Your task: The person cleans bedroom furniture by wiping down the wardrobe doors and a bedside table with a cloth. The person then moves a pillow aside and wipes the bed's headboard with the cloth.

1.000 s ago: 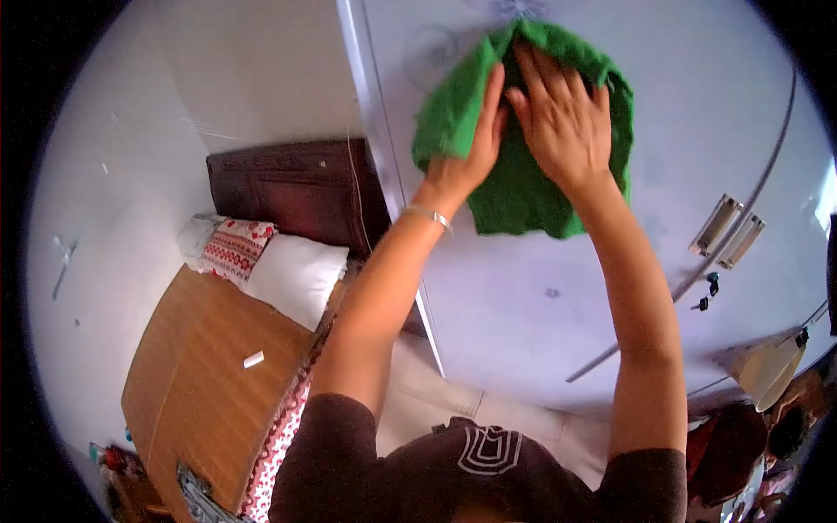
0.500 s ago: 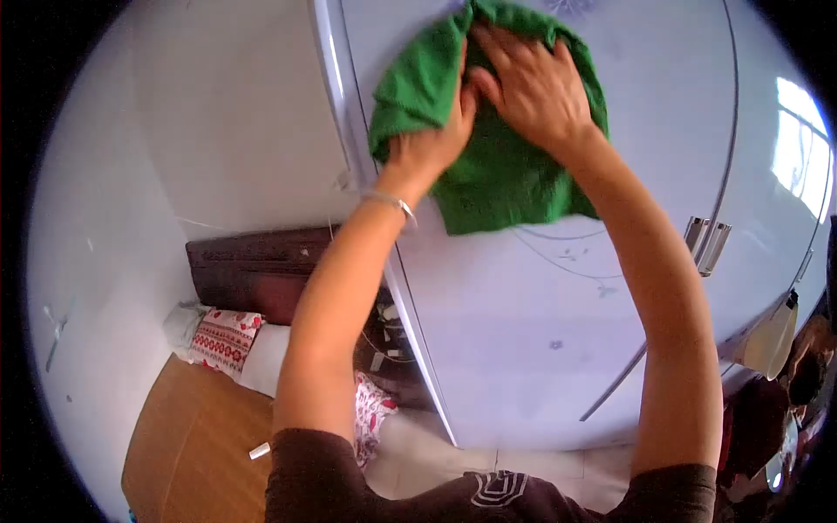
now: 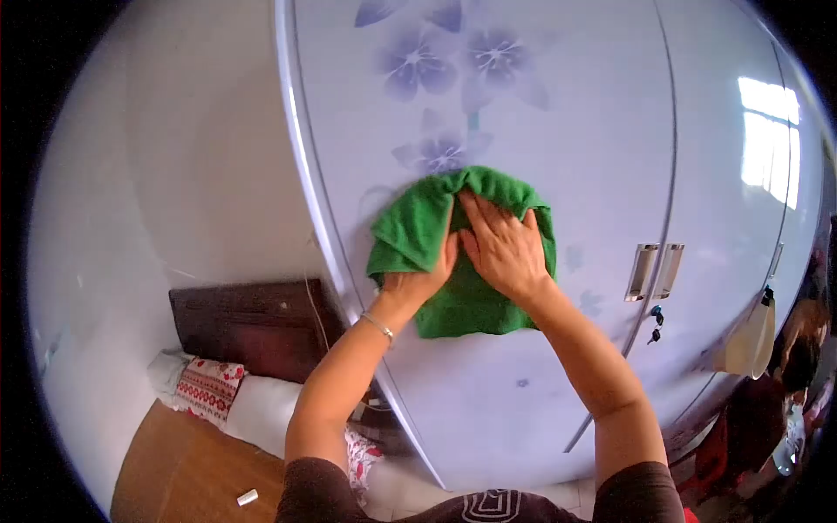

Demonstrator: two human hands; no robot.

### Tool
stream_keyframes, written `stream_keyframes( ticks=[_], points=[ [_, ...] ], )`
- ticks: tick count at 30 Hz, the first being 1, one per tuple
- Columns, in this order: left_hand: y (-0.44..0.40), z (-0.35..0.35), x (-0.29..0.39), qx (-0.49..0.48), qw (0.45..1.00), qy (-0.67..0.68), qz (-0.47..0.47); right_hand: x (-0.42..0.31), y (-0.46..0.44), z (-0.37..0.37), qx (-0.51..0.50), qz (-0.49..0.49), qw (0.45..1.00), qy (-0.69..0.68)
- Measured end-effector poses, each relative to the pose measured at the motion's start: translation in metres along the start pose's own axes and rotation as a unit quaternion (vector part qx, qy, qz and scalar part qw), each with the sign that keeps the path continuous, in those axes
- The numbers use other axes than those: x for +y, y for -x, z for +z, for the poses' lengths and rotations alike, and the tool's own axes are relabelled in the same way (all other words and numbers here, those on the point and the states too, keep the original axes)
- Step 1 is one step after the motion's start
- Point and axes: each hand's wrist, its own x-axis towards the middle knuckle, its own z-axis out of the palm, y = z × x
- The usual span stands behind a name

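A green cloth [image 3: 475, 305] is pressed against the pale lilac wardrobe door [image 3: 540, 383], just below its purple flower pattern. My left hand [image 3: 427, 270], with a bracelet at the wrist, grips the cloth's left part; a fold covers most of its fingers. Beside it, my right hand [image 3: 504, 248] holds the cloth against the door, back of the hand facing me. Its fingers point upward, slightly apart, their tips tucked at the bunched top edge. Both thumbs are close together near the middle of the cloth.
Two metal handles [image 3: 656, 272] sit to the right, with keys [image 3: 656, 327] hanging below. A pale hanging item [image 3: 750, 344] is farther right. At lower left are a bed [image 3: 183, 462] with pillows, a small white object [image 3: 248, 497] and a dark headboard [image 3: 253, 327].
Both hands and the green cloth have moved down the door together. The purple flowers above them now show. The camera view has shifted too, and the keys have come into sight.
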Motion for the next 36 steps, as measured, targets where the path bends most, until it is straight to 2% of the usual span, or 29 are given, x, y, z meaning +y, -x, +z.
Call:
stream_keyframes(
  ticks=[2, 5, 9, 10, 11, 15, 19, 22, 24, 25, 26, 27, 28, 29, 31, 32, 33, 36],
  points=[
    [-0.02, 0.0, 0.002, -0.007, 1.0, 0.018, 0.015, 0.017, -0.004, -0.009, -0.005, 0.011, 1.0, -0.009],
    [-0.07, -0.002, 0.009, 0.012, 0.998, -0.004, 0.068, 0.049, -0.021, -0.022, 0.103, 0.018, 0.994, 0.009],
    [-0.151, 0.014, 0.037, 0.06, 0.991, -0.004, 0.119, 0.104, -0.048, -0.049, 0.164, 0.079, 0.982, 0.053],
    [-0.171, 0.019, 0.047, 0.099, 0.987, 0.0, 0.127, 0.126, -0.053, -0.048, 0.198, 0.072, 0.976, 0.06],
    [-0.191, 0.022, 0.056, 0.119, 0.984, 0.012, 0.135, 0.14, -0.06, -0.057, 0.189, 0.088, 0.975, 0.072],
    [-0.249, 0.038, 0.076, 0.165, 0.972, 0.061, 0.153, 0.206, -0.086, -0.074, 0.249, 0.033, 0.956, 0.154],
    [-0.292, 0.041, 0.079, 0.208, 0.961, 0.05, 0.174, 0.245, -0.113, -0.087, 0.24, 0.016, 0.956, 0.167],
    [-0.317, 0.033, 0.078, 0.23, 0.959, 0.049, 0.157, 0.264, -0.151, -0.094, 0.244, -0.005, 0.952, 0.187],
    [-0.334, 0.031, 0.068, 0.244, 0.958, 0.05, 0.14, 0.255, -0.179, -0.104, 0.245, -0.018, 0.951, 0.188],
    [-0.34, 0.028, 0.056, 0.247, 0.958, 0.047, 0.136, 0.243, -0.194, -0.104, 0.211, 0.06, 0.96, 0.174],
    [-0.345, 0.022, 0.043, 0.18, 0.973, 0.055, 0.134, 0.23, -0.207, -0.102, 0.176, 0.139, 0.962, 0.158],
    [-0.351, 0.019, 0.026, 0.113, 0.983, 0.062, 0.132, 0.229, -0.224, -0.091, 0.179, 0.135, 0.962, 0.156],
    [-0.35, 0.016, 0.004, 0.115, 0.983, 0.059, 0.13, 0.226, -0.242, -0.08, 0.184, 0.113, 0.954, 0.206],
    [-0.349, 0.02, -0.027, 0.146, 0.975, -0.03, 0.165, 0.221, -0.258, -0.071, 0.191, 0.092, 0.944, 0.254],
    [-0.341, 0.021, -0.079, 0.201, 0.929, -0.206, 0.231, 0.177, -0.279, -0.063, 0.225, 0.096, 0.961, 0.13],
    [-0.33, -0.007, -0.078, 0.158, 0.976, -0.082, 0.128, 0.154, -0.288, -0.061, 0.22, 0.078, 0.965, 0.117],
    [-0.315, -0.037, -0.072, 0.112, 0.992, 0.045, 0.022, 0.132, -0.297, -0.057, 0.215, 0.061, 0.969, 0.106],
    [-0.279, -0.064, -0.125, 0.105, 0.99, 0.004, -0.09, 0.073, -0.327, -0.034, 0.214, 0.013, 0.972, 0.096]
  ],
)
